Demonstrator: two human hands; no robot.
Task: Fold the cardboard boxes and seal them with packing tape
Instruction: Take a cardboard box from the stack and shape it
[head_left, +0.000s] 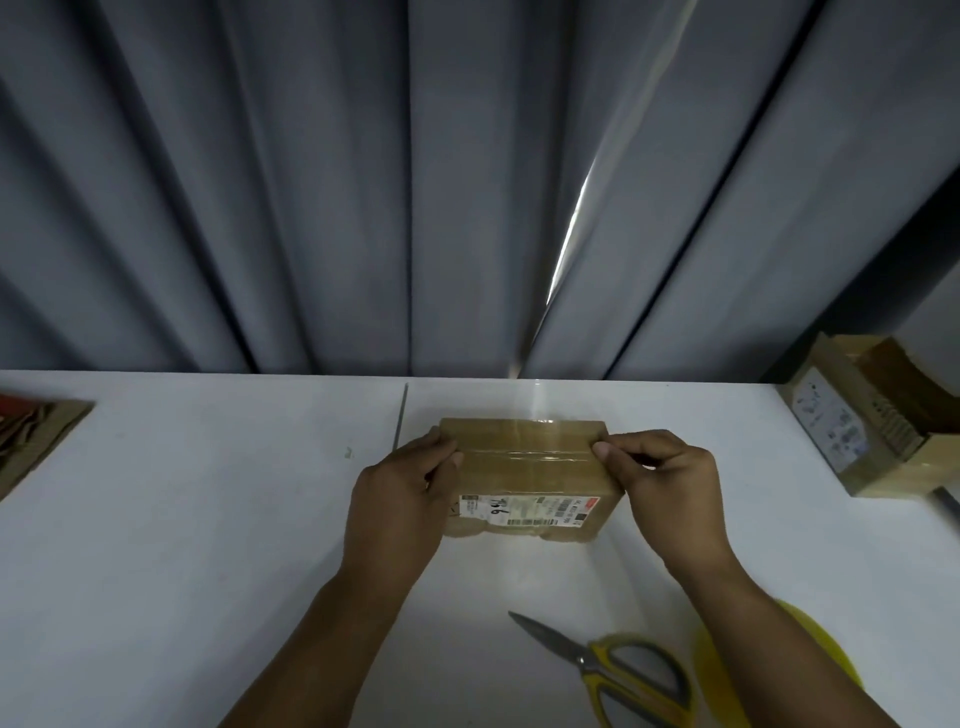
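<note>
The cardboard box (530, 473) sits mid-counter (208, 519), flaps closed, with tape (524, 454) along its top seam. The left hand (400, 499) curls its grip round the box's left end. The right hand (665, 483) pinches the tape at the box's right edge. Sealing looks nearly done, and the next move probably calls for smoothing the tape ends down the box's sides.

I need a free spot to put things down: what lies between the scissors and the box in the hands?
In the head view, only bare white table lies between the scissors and the cardboard box; nothing rests there.
</note>
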